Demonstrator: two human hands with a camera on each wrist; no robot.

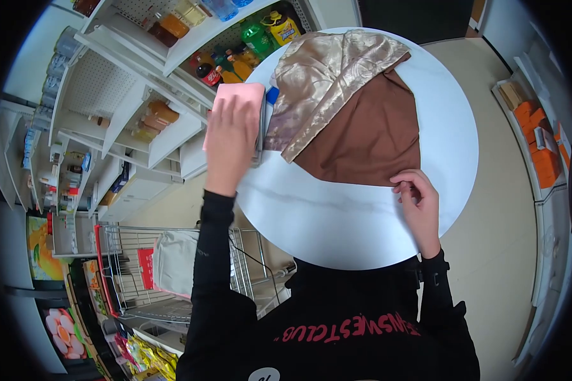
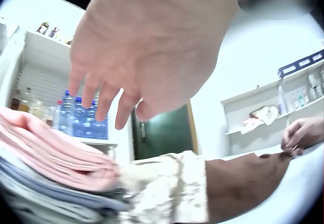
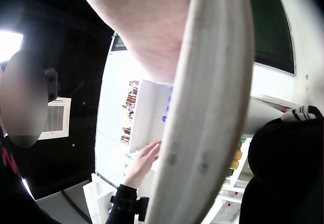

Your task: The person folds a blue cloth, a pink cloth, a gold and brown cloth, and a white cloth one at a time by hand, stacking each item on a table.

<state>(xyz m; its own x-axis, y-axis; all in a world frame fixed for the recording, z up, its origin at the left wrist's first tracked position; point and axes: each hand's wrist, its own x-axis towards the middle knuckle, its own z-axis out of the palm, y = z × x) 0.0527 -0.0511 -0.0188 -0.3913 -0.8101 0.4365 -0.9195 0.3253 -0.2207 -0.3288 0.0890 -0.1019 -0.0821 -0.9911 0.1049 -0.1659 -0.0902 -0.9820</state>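
Note:
My left hand [image 1: 230,149] is over a folded pink cloth [image 1: 255,95] atop a stack at the round table's left edge. In the left wrist view, the fingers of this hand [image 2: 147,47] are spread and extended above the pink layers [image 2: 66,155], with darker and pale folds beneath. A brown cloth [image 1: 368,133] lies on the table, partly covered by a shiny gold patterned cloth [image 1: 318,70]. My right hand [image 1: 419,206] pinches the brown cloth's near right corner. The table's rim [image 3: 207,102] hides those fingers in the right wrist view.
The round white table [image 1: 337,228] has a small blue item [image 1: 272,95] beside the stack. Shelves of bottles [image 1: 171,25] stand behind left. A wire shopping cart [image 1: 124,254] holding a pale bag [image 1: 175,263] is at lower left. Shelves with orange boxes [image 1: 537,140] line the right.

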